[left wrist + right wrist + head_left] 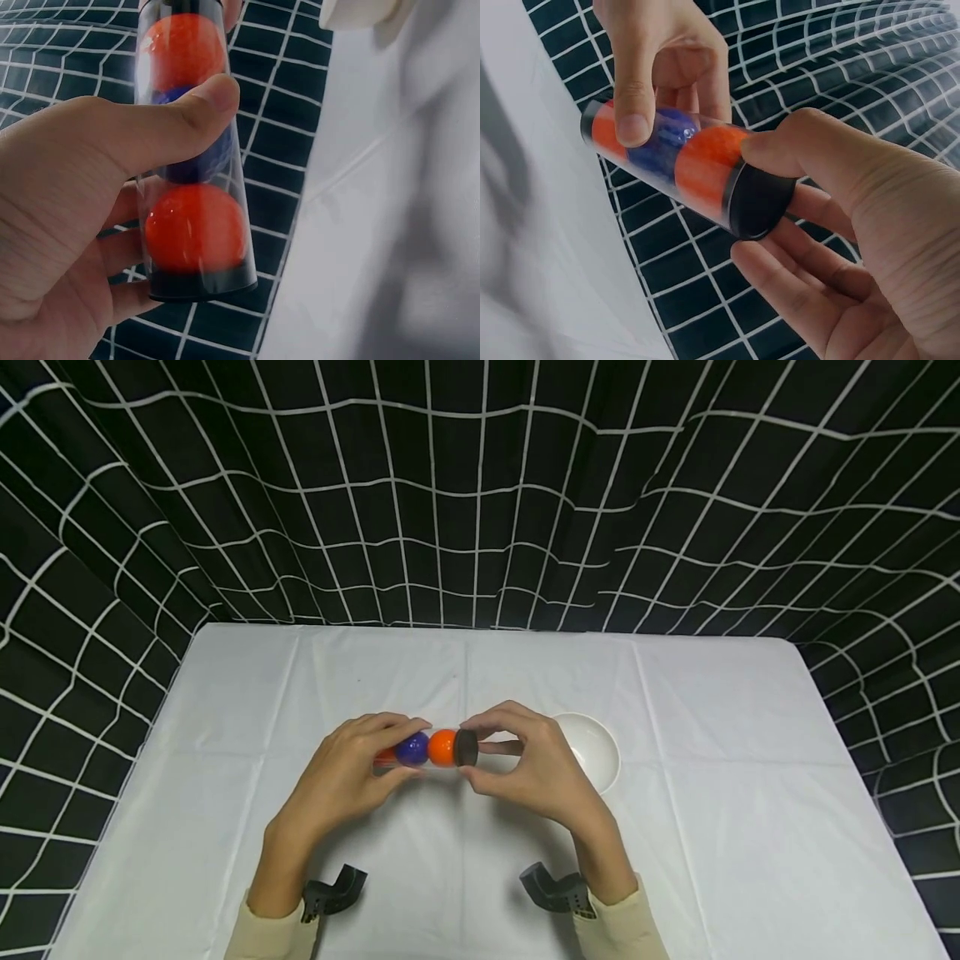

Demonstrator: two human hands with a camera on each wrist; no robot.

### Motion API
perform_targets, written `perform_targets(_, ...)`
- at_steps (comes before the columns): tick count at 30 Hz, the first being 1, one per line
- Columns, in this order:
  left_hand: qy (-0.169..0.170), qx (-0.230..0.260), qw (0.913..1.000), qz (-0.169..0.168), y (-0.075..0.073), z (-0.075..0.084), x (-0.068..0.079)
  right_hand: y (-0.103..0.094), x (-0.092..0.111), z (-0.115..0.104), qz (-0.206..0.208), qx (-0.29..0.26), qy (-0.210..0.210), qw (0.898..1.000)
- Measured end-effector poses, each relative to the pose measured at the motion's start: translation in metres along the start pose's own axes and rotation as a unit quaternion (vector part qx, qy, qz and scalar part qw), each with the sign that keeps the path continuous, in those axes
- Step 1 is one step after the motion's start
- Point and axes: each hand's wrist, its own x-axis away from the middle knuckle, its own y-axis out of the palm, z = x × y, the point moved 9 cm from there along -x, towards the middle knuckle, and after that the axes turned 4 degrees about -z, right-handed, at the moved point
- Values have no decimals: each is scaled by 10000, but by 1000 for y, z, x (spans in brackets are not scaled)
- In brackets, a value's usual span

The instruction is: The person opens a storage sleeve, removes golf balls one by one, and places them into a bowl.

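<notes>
A clear tube (238, 176) with black end caps holds a row of balls: an orange ball (442, 747), a blue ball (412, 749) in the middle and another orange ball (196, 227). My left hand (345, 768) grips the tube around its left part, thumb across the blue ball in the left wrist view. With thumb and fingers my right hand (536, 764) pinches the tube's right end at the black cap (761, 201). The tube lies sideways between both hands, held over the white table. Part of the left orange ball is hidden behind my left fingers in the head view.
A white bowl (596, 752) stands on the white-covered table (750, 793), just right of my right hand and partly behind it. Black curtains with a white grid (457, 510) surround the table at the back and sides. Dark wrist mounts (335, 892) sit at both sleeves.
</notes>
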Motion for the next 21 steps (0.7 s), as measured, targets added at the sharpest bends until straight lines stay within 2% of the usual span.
perform_targets(10,-23,-21,10000,3,-4,4,2,0,3,-4,78,39,-2,10000)
perform_targets(21,5,-17,10000,38,-6,4,2,2,2,-9,-35,192,47,9998)
